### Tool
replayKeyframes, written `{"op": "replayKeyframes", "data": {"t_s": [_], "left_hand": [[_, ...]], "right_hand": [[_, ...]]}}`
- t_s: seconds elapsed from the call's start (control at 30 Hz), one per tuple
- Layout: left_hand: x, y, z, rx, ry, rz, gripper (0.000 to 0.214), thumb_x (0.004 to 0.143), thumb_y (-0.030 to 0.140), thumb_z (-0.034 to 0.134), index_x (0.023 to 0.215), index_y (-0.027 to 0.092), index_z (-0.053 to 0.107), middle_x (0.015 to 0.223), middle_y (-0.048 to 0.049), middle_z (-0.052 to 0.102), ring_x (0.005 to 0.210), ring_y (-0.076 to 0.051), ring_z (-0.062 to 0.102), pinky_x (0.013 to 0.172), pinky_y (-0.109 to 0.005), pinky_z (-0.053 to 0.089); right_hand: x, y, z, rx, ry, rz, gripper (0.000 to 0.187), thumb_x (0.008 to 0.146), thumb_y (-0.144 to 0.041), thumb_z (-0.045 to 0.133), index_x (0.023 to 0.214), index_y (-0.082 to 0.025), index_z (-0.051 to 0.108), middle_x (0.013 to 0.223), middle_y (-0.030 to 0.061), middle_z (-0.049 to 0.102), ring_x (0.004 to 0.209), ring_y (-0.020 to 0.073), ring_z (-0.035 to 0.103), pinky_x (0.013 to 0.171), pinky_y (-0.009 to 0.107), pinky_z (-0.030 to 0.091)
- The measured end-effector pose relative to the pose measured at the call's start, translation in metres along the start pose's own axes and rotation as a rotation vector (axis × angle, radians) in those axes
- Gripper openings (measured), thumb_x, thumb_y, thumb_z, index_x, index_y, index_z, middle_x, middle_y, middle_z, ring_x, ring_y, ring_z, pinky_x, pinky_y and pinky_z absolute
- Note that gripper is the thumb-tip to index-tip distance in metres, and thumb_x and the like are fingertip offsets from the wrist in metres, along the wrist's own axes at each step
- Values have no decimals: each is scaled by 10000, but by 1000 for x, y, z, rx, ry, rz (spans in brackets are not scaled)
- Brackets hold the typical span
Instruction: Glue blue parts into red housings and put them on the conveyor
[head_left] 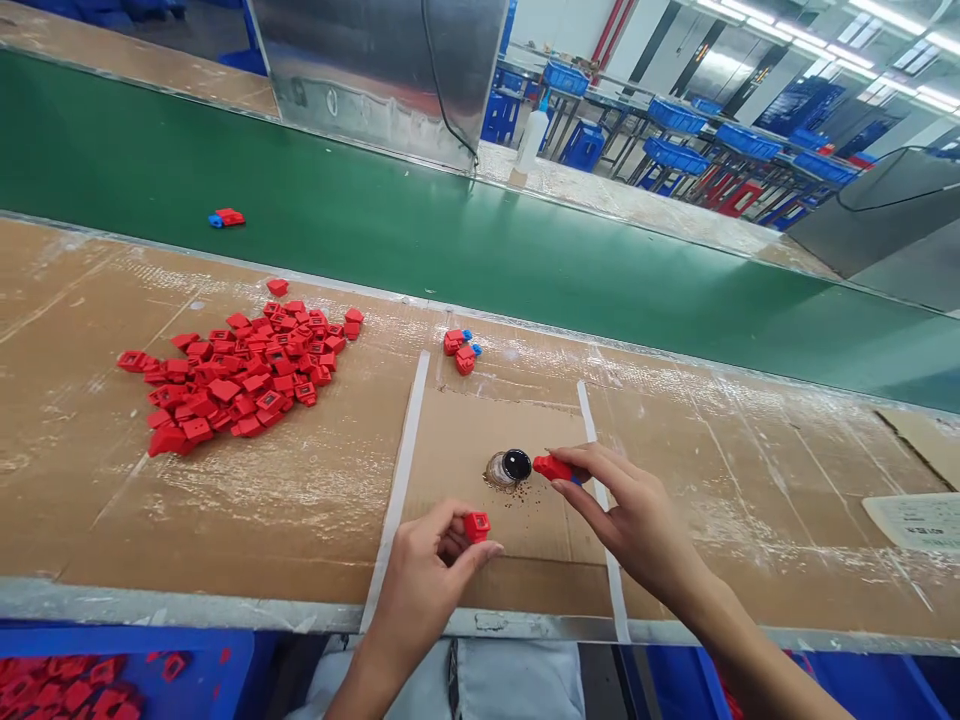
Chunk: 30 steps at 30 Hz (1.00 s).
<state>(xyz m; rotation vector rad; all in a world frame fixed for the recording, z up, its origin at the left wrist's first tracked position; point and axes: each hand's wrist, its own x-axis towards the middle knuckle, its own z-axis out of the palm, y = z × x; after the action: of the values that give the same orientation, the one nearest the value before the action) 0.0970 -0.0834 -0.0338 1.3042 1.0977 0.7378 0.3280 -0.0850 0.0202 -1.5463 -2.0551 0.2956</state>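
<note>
Between thumb and fingers of my left hand (427, 560) is a small red plastic block (477, 526), its square hollow facing up. My right hand (634, 500) pinches a red-and-blue plastic piece (553, 468), red end pointing left. That red end is beside the dark mouth of a small glass jar (510, 467), whose contents look black. I cannot tell whether the piece touches the rim. Brown specks lie around the jar on a cardboard sheet (517, 420). Behind it sit two red pieces with blue tips (461, 352).
A heap of red blocks (247, 370) covers the table at left. A green conveyor belt (360, 215) runs behind, carrying one red-and-blue piece (227, 218). Blue bins stand below the front edge, the left bin (202, 670) holding red blocks. A white bottle (532, 137) stands beyond the belt.
</note>
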Motion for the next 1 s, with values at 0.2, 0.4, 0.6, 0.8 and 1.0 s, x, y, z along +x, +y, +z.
{"op": "replayKeyframes", "data": {"t_s": [0.2, 0.4, 0.6, 0.8, 1.0], "left_hand": [[1, 0, 1, -49, 1, -19, 158, 804, 326, 722, 846, 192, 649, 726, 17, 636, 633, -112, 571, 584, -197, 457], [2, 3, 2, -18, 3, -39, 194, 789, 359, 730, 829, 181, 664, 678, 14, 629, 615, -120, 566, 566, -204, 437], [0, 9, 2, -21, 3, -46, 207, 775, 365, 744, 803, 178, 658, 640, 19, 619, 585, -118, 557, 537, -201, 417], [-1, 9, 2, -37, 1, -44, 223, 765, 373, 761, 786, 177, 658, 628, 19, 633, 575, -116, 564, 529, -196, 420], [-2, 7, 2, -36, -20, -34, 226, 776, 374, 762, 791, 177, 652, 641, 21, 649, 585, -110, 569, 538, -188, 421]], "right_hand": [[0, -2, 7, -28, -16, -21, 164, 977, -225, 563, 1136, -205, 598, 1027, 62, 693, 918, 181, 659, 780, 302, 529], [-3, 1, 8, -64, -14, -36, 158, 980, -243, 562, 1127, -207, 605, 1039, 70, 690, 936, 194, 657, 792, 325, 537], [-3, -1, 7, -70, -24, -27, 161, 985, -252, 546, 1126, -209, 610, 1037, 82, 694, 932, 201, 666, 787, 340, 552], [-2, -2, 9, -72, -8, -44, 165, 984, -256, 538, 1120, -218, 623, 1041, 84, 701, 945, 210, 673, 796, 357, 561], [-1, -4, 6, -86, 4, -52, 157, 971, -237, 567, 1107, -218, 645, 1035, 68, 705, 945, 202, 675, 801, 338, 553]]}}
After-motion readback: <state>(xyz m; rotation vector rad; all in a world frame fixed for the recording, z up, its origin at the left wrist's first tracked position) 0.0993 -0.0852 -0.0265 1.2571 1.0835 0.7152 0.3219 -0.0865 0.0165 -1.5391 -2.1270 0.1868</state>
